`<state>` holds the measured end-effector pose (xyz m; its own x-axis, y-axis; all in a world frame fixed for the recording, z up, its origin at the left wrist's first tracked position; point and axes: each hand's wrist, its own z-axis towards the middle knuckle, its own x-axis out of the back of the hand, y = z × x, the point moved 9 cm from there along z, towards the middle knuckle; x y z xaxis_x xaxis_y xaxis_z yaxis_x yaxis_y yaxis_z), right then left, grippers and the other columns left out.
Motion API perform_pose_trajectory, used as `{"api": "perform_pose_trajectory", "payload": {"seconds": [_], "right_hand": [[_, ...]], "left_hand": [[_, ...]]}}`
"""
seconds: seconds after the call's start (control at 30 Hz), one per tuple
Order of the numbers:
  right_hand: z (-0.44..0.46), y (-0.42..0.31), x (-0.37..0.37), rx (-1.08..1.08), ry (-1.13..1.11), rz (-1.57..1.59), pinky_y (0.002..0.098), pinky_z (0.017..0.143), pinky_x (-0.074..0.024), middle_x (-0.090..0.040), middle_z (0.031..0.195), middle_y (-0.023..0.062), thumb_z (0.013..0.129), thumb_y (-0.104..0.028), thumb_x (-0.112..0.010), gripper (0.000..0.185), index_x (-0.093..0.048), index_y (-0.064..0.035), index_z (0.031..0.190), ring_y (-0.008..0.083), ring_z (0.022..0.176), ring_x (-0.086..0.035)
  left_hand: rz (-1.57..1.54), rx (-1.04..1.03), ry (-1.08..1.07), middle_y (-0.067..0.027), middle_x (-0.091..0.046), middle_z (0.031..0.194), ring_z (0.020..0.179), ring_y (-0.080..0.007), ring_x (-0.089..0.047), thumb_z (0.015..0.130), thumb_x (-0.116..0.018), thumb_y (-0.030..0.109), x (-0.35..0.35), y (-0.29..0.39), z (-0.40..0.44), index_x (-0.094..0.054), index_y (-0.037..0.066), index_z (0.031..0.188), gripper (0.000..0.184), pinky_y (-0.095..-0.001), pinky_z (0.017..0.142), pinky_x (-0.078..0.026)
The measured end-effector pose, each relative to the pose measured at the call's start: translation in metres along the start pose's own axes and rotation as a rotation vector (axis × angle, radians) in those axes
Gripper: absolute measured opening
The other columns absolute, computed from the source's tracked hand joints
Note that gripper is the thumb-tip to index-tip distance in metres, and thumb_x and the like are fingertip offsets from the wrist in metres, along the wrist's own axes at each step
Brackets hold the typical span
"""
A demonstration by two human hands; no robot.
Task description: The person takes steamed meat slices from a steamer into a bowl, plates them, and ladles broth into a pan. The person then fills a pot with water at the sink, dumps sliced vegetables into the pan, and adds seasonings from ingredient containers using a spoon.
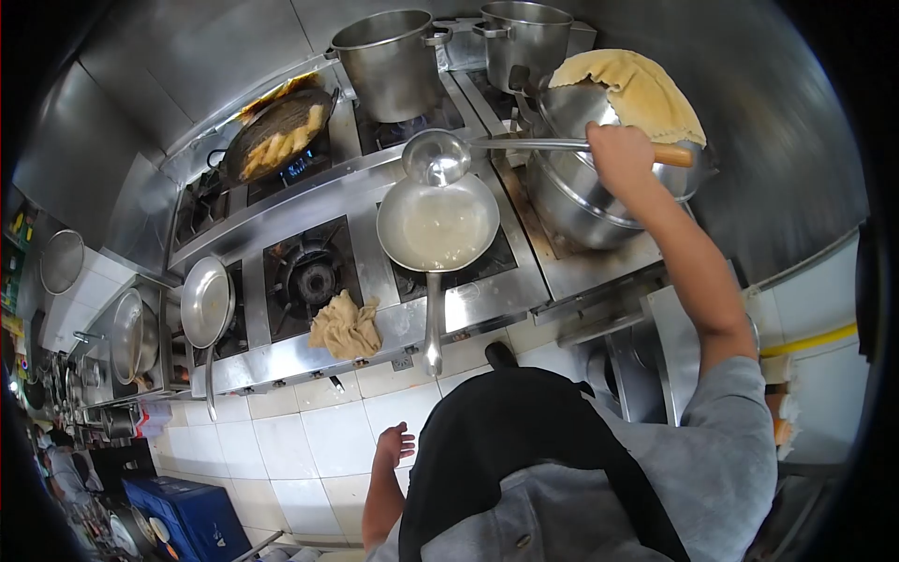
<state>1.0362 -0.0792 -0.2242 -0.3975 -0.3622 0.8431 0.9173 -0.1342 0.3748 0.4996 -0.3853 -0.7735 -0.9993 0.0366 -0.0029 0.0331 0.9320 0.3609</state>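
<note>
My right hand (621, 157) is wrapped round the handle of a large metal ladle (437, 157) with a wooden end. The ladle's bowl is over the far rim of a frying pan (384, 229) on a front burner; whether they touch I cannot tell. Thin, cloudy liquid (438, 228) covers the pan's bottom, and its long handle points toward me. Under my right forearm stands a big lidded pot (571, 201), with a yellowish cloth (646, 89) draped on its lid. My left hand (398, 443) hangs low by my side, empty, fingers loosely apart.
A dark wok (323, 108) with golden pieces of food sits over a blue flame at the back left. Two tall pots (398, 75) stand at the back. A crumpled rag (346, 326) and another frying pan (208, 302) are on the stove's front. A blue bin (187, 517) stands lower left.
</note>
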Motion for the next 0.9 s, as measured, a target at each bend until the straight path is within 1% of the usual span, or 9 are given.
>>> {"api": "perform_pose_trajectory", "payload": {"seconds": [0.17,0.23,0.27,0.33,0.37,0.5,0.6,0.83,0.9], "right_hand": [[0.058,0.060,0.050,-0.033,-0.104,0.118,0.0450,0.076,-0.0506,-0.066,0.088,0.0175,0.076,-0.018,-0.069,0.019,-0.062,-0.0059,0.089,0.0353,0.090,-0.064],[0.100,0.078,0.081,-0.048,-0.095,0.082,0.0457,0.078,-0.0500,-0.066,0.090,0.0181,0.075,-0.018,-0.069,0.020,-0.062,-0.0063,0.090,0.0348,0.093,-0.063],[0.124,0.084,0.086,-0.034,-0.069,0.086,0.0457,0.078,-0.0500,-0.066,0.090,0.0181,0.075,-0.018,-0.069,0.020,-0.062,-0.0063,0.090,0.0348,0.093,-0.063],[0.176,0.091,0.114,0.019,0.237,-0.005,0.0451,0.076,-0.0515,-0.066,0.091,0.0173,0.076,-0.015,-0.067,0.015,-0.062,-0.0060,0.087,0.0348,0.090,-0.064],[0.208,0.087,0.115,0.030,0.262,0.000,0.0451,0.076,-0.0515,-0.066,0.091,0.0173,0.076,-0.015,-0.067,0.015,-0.062,-0.0060,0.087,0.0348,0.090,-0.064],[0.337,0.032,0.094,0.206,0.394,-0.203,0.0423,0.068,-0.0552,-0.069,0.084,0.0130,0.078,-0.008,-0.060,0.006,-0.065,-0.0065,0.082,0.0327,0.081,-0.068],[0.416,-0.019,0.046,0.232,0.341,-0.184,0.0388,0.069,-0.0566,-0.071,0.084,0.0096,0.080,-0.012,-0.060,0.011,-0.070,-0.0105,0.081,0.0269,0.082,-0.070],[0.457,-0.115,-0.021,0.407,0.123,-0.264,0.0363,0.071,-0.0568,-0.073,0.091,0.0083,0.082,-0.016,-0.060,0.016,-0.075,-0.0125,0.085,0.0241,0.087,-0.071],[0.458,-0.125,-0.029,0.411,0.043,-0.229,0.0376,0.072,-0.0565,-0.073,0.093,0.0086,0.081,-0.012,-0.062,0.015,-0.076,-0.0128,0.088,0.0252,0.088,-0.071]], "left_hand": [[0.001,0.077,0.093,-0.0125,-0.063,0.098,0.075,-0.0240,-0.059,0.092,-0.053,0.035,0.008,0.009,-0.014,-0.052,0.007,0.117,0.037,-0.0401,0.065,-0.053],[-0.060,0.093,0.108,-0.0127,-0.063,0.100,0.076,-0.0247,-0.060,0.092,-0.053,0.036,0.010,0.002,-0.006,-0.052,0.008,0.118,0.038,-0.0407,0.065,-0.053],[-0.097,0.099,0.126,-0.0127,-0.064,0.101,0.076,-0.0249,-0.060,0.093,-0.052,0.037,0.009,-0.001,-0.006,-0.052,0.008,0.118,0.038,-0.0409,0.065,-0.054],[-0.136,0.090,0.151,-0.0128,-0.063,0.101,0.076,-0.0253,-0.060,0.093,-0.052,0.038,0.005,-0.007,-0.005,-0.052,0.008,0.118,0.038,-0.0409,0.063,-0.054],[-0.153,0.113,0.150,-0.0129,-0.064,0.100,0.075,-0.0255,-0.061,0.094,-0.052,0.037,0.000,-0.012,-0.004,-0.053,0.008,0.118,0.038,-0.0407,0.062,-0.054],[-0.233,0.150,0.209,-0.0127,-0.065,0.093,0.067,-0.0236,-0.061,0.094,-0.053,0.033,-0.026,-0.020,-0.009,-0.055,0.007,0.114,0.033,-0.0397,0.055,-0.054],[-0.286,0.148,0.250,-0.0120,-0.065,0.087,0.062,-0.0218,-0.062,0.094,-0.055,0.030,-0.052,-0.015,-0.024,-0.056,0.003,0.110,0.031,-0.0388,0.051,-0.054],[-0.386,0.085,0.295,-0.0119,-0.066,0.082,0.060,-0.0211,-0.062,0.092,-0.059,0.028,-0.096,-0.002,-0.051,-0.054,-0.001,0.112,0.035,-0.0374,0.051,-0.054],[-0.285,0.113,0.296,-0.0125,-0.066,0.082,0.060,-0.0211,-0.063,0.092,-0.059,0.028,-0.100,0.005,-0.064,-0.054,-0.002,0.112,0.036,-0.0374,0.051,-0.054]]}}
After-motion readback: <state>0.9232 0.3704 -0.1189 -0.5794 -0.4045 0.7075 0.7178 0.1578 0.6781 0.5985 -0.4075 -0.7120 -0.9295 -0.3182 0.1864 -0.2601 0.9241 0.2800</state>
